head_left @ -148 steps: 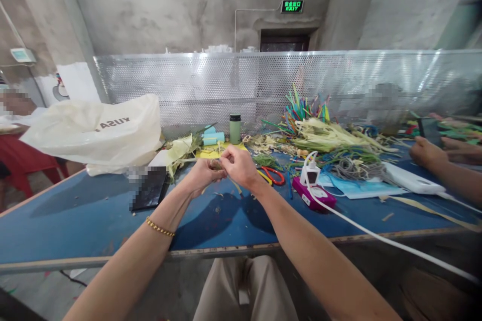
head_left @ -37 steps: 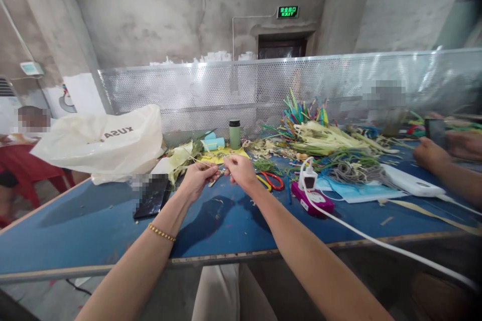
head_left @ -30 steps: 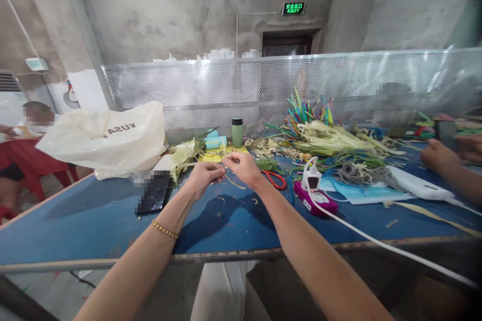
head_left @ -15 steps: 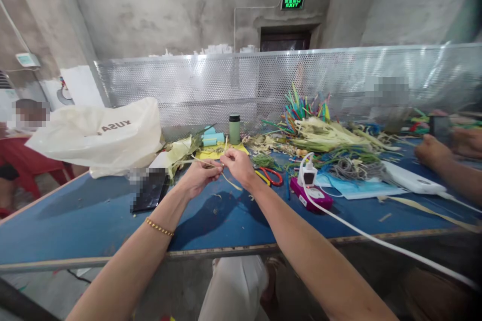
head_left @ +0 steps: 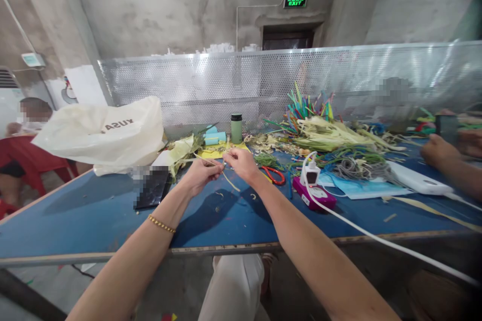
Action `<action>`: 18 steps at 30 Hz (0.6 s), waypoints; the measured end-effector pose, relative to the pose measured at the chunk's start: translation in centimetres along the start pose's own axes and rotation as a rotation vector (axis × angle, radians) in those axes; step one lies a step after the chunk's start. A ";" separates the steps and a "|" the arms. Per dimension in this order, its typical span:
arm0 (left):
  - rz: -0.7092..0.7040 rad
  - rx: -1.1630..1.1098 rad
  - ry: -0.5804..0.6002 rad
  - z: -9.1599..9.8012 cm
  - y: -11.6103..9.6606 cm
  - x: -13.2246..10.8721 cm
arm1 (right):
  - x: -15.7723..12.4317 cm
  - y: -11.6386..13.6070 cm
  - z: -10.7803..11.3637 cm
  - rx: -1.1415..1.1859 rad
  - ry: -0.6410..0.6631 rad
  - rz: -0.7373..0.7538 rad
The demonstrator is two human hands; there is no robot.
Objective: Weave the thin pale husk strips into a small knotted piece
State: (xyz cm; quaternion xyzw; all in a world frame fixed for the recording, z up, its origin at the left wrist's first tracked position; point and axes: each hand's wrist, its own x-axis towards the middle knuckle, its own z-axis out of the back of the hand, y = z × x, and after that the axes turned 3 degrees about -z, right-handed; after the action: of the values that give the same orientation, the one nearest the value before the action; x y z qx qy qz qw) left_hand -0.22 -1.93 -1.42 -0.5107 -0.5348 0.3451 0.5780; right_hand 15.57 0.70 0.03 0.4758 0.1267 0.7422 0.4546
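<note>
The left forearm point(head_left: 145, 248) and right forearm point(head_left: 301, 230) slant inward across the near edge of the bench point(head_left: 94, 215); the left hand point(head_left: 201, 176) and right hand point(head_left: 241, 164) nearly meet, fingers curled, tips pinched.

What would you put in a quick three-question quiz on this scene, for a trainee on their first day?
1. Multiple choice: what hangs at the fingers of the left hand? A) a spoon; B) a pale strip; C) a pen.
2. True or false: the green bottle stands upright.
3. Fill in the blank: the gold bracelet is on the ____ wrist.

Key: 1. B. 2. True. 3. Left.
</note>
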 end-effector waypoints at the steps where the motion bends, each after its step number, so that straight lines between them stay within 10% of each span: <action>1: -0.004 0.045 -0.019 0.0 0.0 0.0 | 0.0 0.2 0.4 -0.069 -0.053 0.003; 3: 0.001 0.105 -0.032 -0.1 0.1 0.0 | -0.2 0.6 0.9 -0.123 -0.170 0.070; 8: -0.015 0.167 0.061 -0.6 0.1 -0.3 | -0.5 1.2 0.5 -0.086 0.101 0.281; 18: 0.006 0.048 0.156 -0.3 -0.9 -0.7 | -0.5 1.5 0.9 0.284 0.115 0.015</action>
State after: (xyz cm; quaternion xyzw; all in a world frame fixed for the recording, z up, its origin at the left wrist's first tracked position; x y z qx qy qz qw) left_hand -0.16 -2.91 -0.68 -0.5236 -0.4780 0.3187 0.6291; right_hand 15.57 -0.79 1.17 0.4930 0.2529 0.7461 0.3692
